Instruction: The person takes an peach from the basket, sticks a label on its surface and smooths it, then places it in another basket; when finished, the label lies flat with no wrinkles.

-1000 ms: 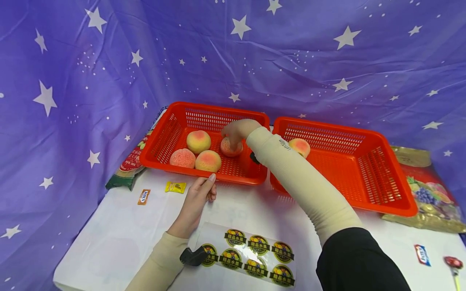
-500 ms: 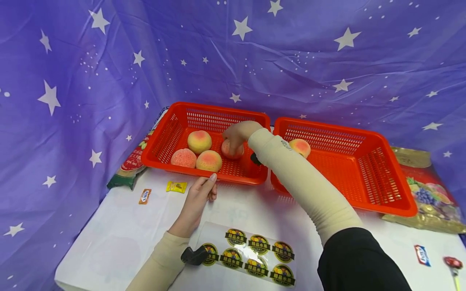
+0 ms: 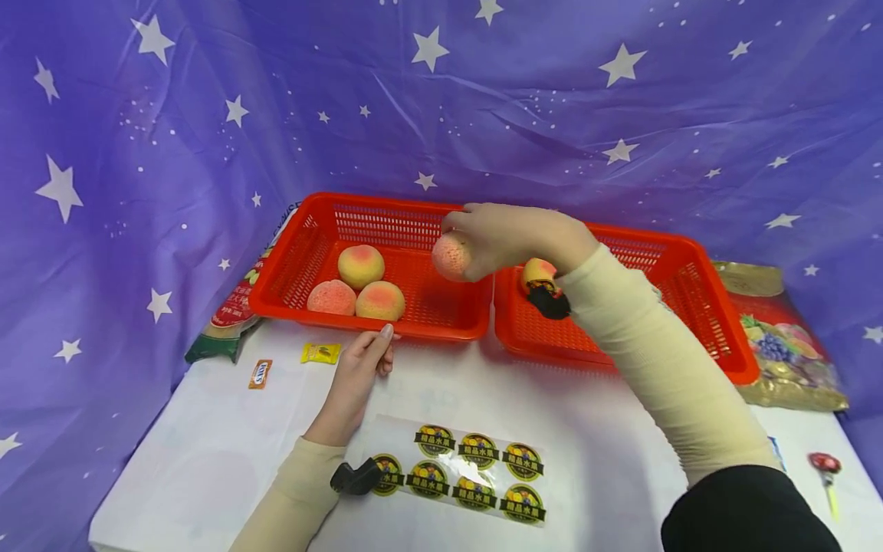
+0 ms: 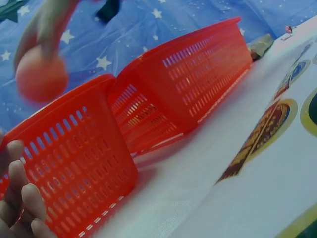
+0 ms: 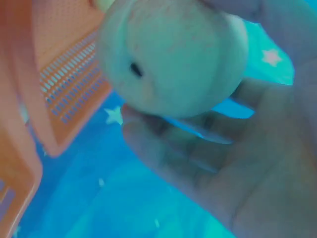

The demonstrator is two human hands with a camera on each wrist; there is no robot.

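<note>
My right hand (image 3: 513,234) grips a pinkish peach (image 3: 451,257) above the right end of the left red basket (image 3: 441,307). In the right wrist view, thumb and fingers curl round the peach (image 5: 173,54), and a small dark pit shows on its skin. With thumb on top and fingers curled below, my left hand (image 3: 360,366) holds the front rim of the left basket. Inside that basket lie three more peaches: a yellow-pink one (image 3: 362,266) behind, a pink one (image 3: 332,297) and another yellowish one (image 3: 381,300) in front.
A second red basket (image 3: 690,253) stands to the right, with a stickered peach (image 3: 538,271) at its left end. A clear sheet of round fruit stickers (image 3: 476,468) lies in front. Wrapped candies (image 3: 320,353), a lollipop (image 3: 824,464) and printed bags (image 3: 786,345) surround the baskets.
My right hand has lifted the peach off the left basket's floor and moved it up and to the right. My left hand stays on the rim, and the head view has shifted slightly.
</note>
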